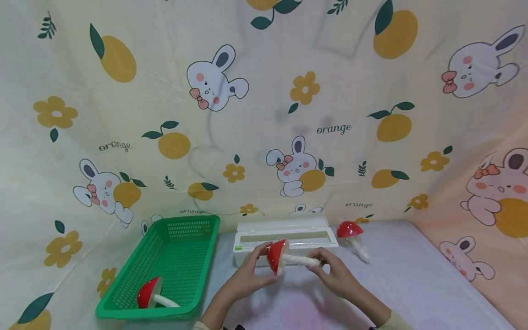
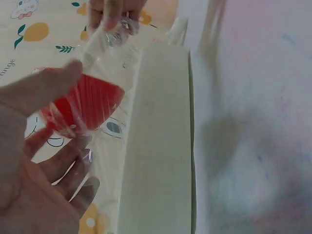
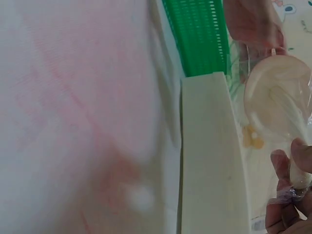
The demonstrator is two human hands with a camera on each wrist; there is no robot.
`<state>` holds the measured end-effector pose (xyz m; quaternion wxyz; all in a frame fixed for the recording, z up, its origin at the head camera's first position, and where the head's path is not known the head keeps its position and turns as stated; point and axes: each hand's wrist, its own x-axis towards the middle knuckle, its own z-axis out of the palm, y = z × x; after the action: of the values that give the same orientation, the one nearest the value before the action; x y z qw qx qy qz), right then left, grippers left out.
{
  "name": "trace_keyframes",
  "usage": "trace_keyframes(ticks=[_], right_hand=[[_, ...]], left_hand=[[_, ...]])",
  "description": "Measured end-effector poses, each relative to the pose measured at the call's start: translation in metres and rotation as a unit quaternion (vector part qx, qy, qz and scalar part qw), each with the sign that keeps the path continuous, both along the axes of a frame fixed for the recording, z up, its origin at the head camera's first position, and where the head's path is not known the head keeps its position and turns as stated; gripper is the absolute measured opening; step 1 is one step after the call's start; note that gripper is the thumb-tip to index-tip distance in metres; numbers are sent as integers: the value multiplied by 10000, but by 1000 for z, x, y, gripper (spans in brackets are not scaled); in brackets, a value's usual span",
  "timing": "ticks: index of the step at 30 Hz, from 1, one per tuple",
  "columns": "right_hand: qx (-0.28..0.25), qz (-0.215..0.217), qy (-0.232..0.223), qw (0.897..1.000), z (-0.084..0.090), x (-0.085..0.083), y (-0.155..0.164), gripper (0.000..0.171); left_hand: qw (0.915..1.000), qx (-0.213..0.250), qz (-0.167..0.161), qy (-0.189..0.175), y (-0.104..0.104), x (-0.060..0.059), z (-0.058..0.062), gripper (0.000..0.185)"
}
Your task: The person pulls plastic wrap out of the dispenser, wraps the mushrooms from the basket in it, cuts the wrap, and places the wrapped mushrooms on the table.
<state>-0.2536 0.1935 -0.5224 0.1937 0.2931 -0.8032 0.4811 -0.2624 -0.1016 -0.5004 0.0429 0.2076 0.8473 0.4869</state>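
Over the front of a long white box (image 1: 243, 255) I hold a toy mushroom (image 1: 275, 256) sideways, its red cap to the left. Clear plastic film (image 2: 109, 36) covers it, creased over the cap in the left wrist view. My left hand (image 1: 246, 277) grips the cap between thumb and fingers. The right hand (image 1: 336, 274) pinches the tip of the white stem (image 3: 298, 168), where film bunches between the fingers. The box's lid (image 1: 284, 223) stands raised behind a long opening, with a small green piece (image 1: 238, 248) at its left end.
A green basket (image 1: 202, 275) stands at the left, with another red-capped mushroom (image 1: 148, 293) lying inside near its front. Right of the box lies a film-wrapped mushroom (image 1: 349, 230). A printed curtain (image 1: 255, 123) hangs close behind the table (image 1: 396, 270).
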Motion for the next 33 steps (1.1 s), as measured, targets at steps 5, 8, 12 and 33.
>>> trace_keyframes(ticks=[5, 8, 12, 33], right_hand=[[-78, -88, -124, 9999, 4, -1, 0, 23], [-64, -167, 69, 9998, 3, -4, 0, 24], [150, -192, 394, 9989, 4, -9, 0, 28], [1198, -1245, 1406, 9749, 42, -22, -8, 47]], left_hand=[[9977, -164, -171, 639, -1, -5, -2, 94], [9968, -265, -25, 759, 1, -6, -3, 92], [9951, -350, 277, 882, 2, -9, -3, 86], [9874, -351, 1190, 986, 14, -26, 24, 73]])
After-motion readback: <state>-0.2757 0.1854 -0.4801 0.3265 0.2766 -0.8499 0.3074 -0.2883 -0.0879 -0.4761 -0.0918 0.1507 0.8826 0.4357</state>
